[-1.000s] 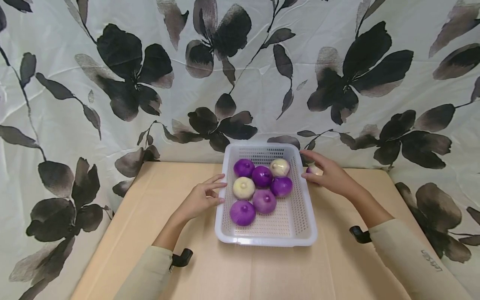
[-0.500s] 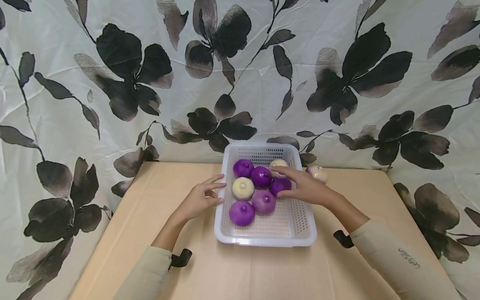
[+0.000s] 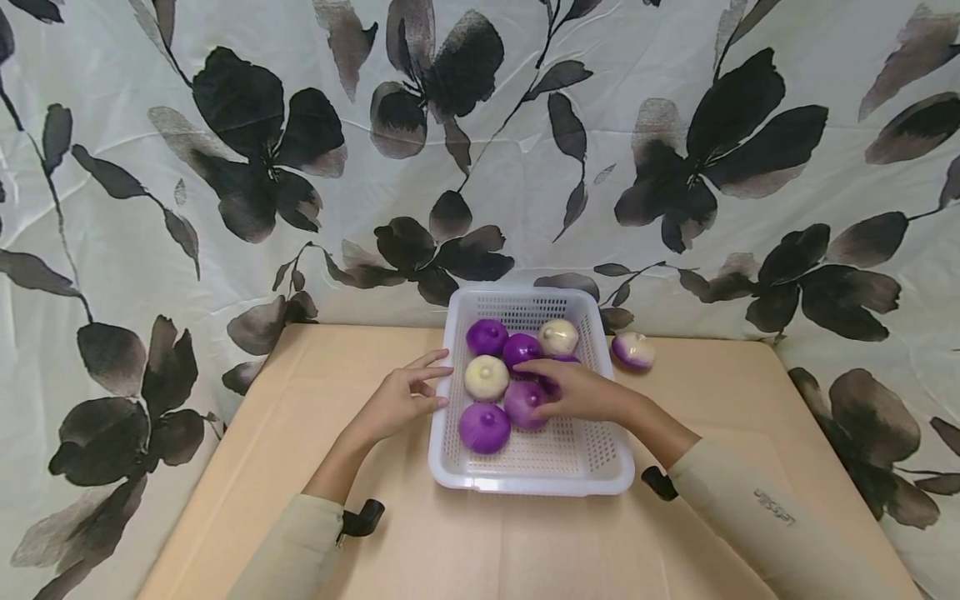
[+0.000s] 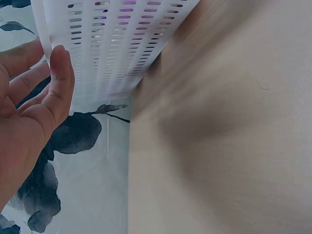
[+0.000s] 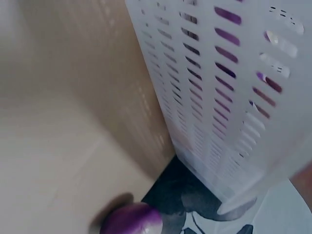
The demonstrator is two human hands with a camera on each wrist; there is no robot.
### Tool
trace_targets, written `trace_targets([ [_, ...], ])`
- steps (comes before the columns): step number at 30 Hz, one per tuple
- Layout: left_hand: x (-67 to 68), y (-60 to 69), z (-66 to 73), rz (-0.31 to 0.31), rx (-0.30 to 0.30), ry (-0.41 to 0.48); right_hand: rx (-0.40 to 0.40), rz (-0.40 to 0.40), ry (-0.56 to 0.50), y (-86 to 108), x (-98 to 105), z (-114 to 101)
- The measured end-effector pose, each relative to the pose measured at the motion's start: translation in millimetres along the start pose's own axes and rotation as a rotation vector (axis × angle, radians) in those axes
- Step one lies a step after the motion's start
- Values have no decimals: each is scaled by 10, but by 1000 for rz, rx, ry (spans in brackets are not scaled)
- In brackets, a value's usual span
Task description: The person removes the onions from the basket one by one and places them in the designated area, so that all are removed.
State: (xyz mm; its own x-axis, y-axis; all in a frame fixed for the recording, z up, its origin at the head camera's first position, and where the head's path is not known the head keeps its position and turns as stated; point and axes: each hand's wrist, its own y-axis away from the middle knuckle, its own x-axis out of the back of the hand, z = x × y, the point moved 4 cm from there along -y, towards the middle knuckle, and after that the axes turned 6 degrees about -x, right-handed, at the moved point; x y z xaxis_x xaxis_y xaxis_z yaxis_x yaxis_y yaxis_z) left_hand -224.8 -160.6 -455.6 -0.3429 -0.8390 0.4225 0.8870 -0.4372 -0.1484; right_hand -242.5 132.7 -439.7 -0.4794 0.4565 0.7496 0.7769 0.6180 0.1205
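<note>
A white perforated basket (image 3: 531, 483) holds several purple and whitish onions. My left hand (image 3: 401, 400) stays at its left side, fingertips touching the rim; in the left wrist view the same hand (image 4: 31, 92) has relaxed fingers at the rim (image 4: 43, 29). Inside the basket, my right hand (image 3: 581, 392) reaches from the right, its spread thumb and fingers over a lighter purple onion (image 3: 525, 400) near the middle; a firm grip on it is not visible. That hand partly covers a darker purple onion (image 3: 566, 359). The right wrist view shows the basket's side (image 5: 200, 87), with fingers hidden.
A purple-and-white onion (image 3: 633, 351) lies on the wooden table (image 3: 337, 550), outside the basket near the back right; the right wrist view also catches this onion (image 5: 131, 220). A flower-patterned cloth (image 3: 555, 200) hangs behind the table.
My right hand has left the basket's right rim and moved left and slightly down, over the onions. It uncovers the onion outside the basket. My left hand has stayed in place.
</note>
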Motion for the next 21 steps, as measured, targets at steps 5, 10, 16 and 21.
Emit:
trace_targets([
  [5,4,0,0,0,16,6,-54,-45,-36,-38,-68,18],
  [10,4,-4,2,-3,14,6,-70,-82,-36,-52,-125,28],
  [16,5,-10,10,-6,14,4,-72,-93,-10,-46,-163,34],
  [21,-2,-9,2,-9,26,8,-70,-103,-20,-33,-201,56],
])
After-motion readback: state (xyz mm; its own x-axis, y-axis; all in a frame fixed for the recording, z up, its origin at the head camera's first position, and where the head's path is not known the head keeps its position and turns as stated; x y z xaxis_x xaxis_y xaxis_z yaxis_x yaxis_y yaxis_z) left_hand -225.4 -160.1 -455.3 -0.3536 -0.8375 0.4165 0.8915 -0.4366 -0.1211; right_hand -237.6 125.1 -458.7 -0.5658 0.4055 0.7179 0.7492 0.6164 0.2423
